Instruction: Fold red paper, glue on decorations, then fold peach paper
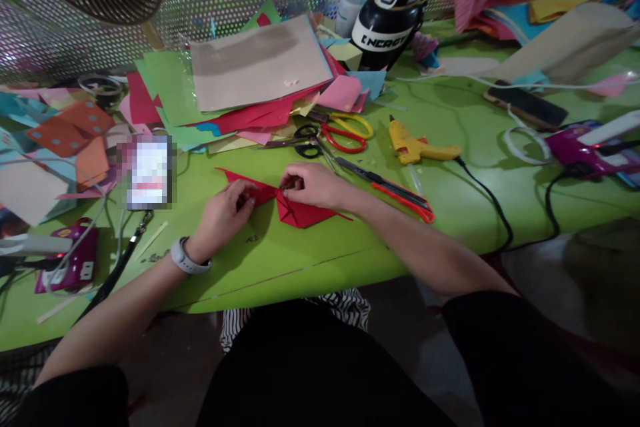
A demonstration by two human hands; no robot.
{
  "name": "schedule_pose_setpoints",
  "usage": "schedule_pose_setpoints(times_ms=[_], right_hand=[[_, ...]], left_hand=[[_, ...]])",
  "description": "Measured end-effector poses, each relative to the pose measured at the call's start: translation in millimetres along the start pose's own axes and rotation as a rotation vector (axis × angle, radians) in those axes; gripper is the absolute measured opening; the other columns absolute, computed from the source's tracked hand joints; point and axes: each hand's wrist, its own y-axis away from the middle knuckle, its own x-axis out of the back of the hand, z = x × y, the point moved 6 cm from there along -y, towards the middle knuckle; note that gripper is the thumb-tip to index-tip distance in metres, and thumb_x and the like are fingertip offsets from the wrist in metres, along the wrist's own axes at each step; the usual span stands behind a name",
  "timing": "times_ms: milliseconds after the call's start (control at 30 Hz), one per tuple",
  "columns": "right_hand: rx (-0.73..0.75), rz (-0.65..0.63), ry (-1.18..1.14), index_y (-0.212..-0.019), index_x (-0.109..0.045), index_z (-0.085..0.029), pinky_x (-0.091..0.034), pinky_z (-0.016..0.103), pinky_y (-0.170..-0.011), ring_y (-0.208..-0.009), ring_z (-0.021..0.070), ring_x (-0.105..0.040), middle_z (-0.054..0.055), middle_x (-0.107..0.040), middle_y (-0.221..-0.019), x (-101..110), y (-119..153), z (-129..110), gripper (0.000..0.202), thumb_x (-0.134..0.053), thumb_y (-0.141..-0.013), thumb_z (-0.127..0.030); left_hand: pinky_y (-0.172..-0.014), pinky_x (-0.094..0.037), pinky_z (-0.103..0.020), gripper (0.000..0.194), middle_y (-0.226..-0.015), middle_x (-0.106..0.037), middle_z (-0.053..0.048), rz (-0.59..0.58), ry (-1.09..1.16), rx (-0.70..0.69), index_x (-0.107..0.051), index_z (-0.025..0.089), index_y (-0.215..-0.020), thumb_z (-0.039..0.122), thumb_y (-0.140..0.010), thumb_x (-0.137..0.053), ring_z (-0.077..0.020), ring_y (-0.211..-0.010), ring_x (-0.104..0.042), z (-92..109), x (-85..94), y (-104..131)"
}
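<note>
A folded piece of red paper (304, 213) lies on the green table in front of me, with creases and pointed ends to the left and right. My left hand (225, 213), below a white wristband, has its fingers closed on the paper's left part. At the paper's middle, my right hand (313, 183) pinches it between thumb and forefinger. Just right of that hand lies a red-and-black box cutter (385, 188). Scissors with red and yellow handles (350, 133) and a black-handled pair (307, 141) rest beyond it.
A stack of coloured paper (260, 67) stands at the back, beside a black bottle (387, 20). To the right are a yellow glue gun (420, 143) with its cord and a purple power strip (590, 150). A blurred-out phone (149, 170) lies left, near paper scraps (75, 127).
</note>
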Motion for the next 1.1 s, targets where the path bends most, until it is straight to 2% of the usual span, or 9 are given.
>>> schedule_pose_setpoints(times_ms=[100,267,400,667,867,1100], right_hand=[[-0.004,-0.002,0.015,-0.091,-0.069,-0.018,-0.040,0.027,-0.064,-0.070,0.0143,-0.058,0.004,-0.069,-0.087,-1,1,-1,0.015,-0.067,-0.078,-0.023],[-0.002,-0.022,0.042,-0.094,-0.068,-0.019,-0.042,0.028,-0.065,-0.072,0.0148,-0.059,0.005,-0.068,-0.094,-1,2,-5,0.017,-0.066,-0.078,-0.023],[-0.014,-0.014,0.069,-0.094,-0.067,-0.019,-0.042,0.029,-0.066,-0.072,0.0148,-0.058,0.005,-0.068,-0.093,-2,2,-7,0.015,-0.066,-0.080,-0.024],[-0.081,0.027,0.118,-0.090,-0.063,-0.020,-0.036,0.031,-0.059,-0.073,0.0167,-0.058,0.004,-0.067,-0.089,-8,-2,-8,0.028,-0.070,-0.083,-0.046],[-0.087,0.032,0.155,-0.091,-0.060,-0.021,-0.034,0.032,-0.060,-0.074,0.0175,-0.058,0.004,-0.066,-0.089,-12,-3,-9,0.027,-0.068,-0.085,-0.046],[-0.094,0.045,0.173,-0.090,-0.060,-0.021,-0.034,0.032,-0.060,-0.075,0.0183,-0.059,0.004,-0.067,-0.088,-13,-3,-7,0.027,-0.069,-0.084,-0.046]], left_hand=[[-0.059,-0.047,-0.027,0.018,-0.084,-0.069,-0.004,0.007,-0.010,-0.014,-0.064,0.017,-0.101,0.015,-0.086,-0.054,-0.0153,-0.069,-0.061,1,0.0,0],[-0.066,-0.050,-0.030,0.026,-0.087,-0.070,-0.005,0.024,-0.053,-0.056,-0.064,0.017,-0.112,0.018,-0.088,-0.053,-0.0174,-0.077,-0.063,2,-0.6,1],[-0.063,-0.051,-0.030,0.027,-0.086,-0.070,-0.005,0.016,-0.043,-0.042,-0.064,0.016,-0.113,0.018,-0.088,-0.054,-0.0175,-0.074,-0.063,1,-1.5,2],[-0.063,-0.051,-0.029,0.028,-0.087,-0.069,-0.005,0.019,-0.025,-0.027,-0.061,0.016,-0.116,0.016,-0.089,-0.054,-0.0166,-0.074,-0.064,1,-1.6,3],[-0.064,-0.051,-0.028,0.029,-0.088,-0.070,-0.004,0.020,-0.006,-0.018,-0.060,0.018,-0.116,0.015,-0.088,-0.055,-0.0166,-0.076,-0.065,0,-1.1,6],[-0.070,-0.054,-0.030,0.023,-0.099,-0.072,-0.007,-0.032,0.069,-0.046,-0.065,0.018,-0.112,0.022,-0.093,-0.053,-0.0172,-0.081,-0.068,0,2.2,11]])
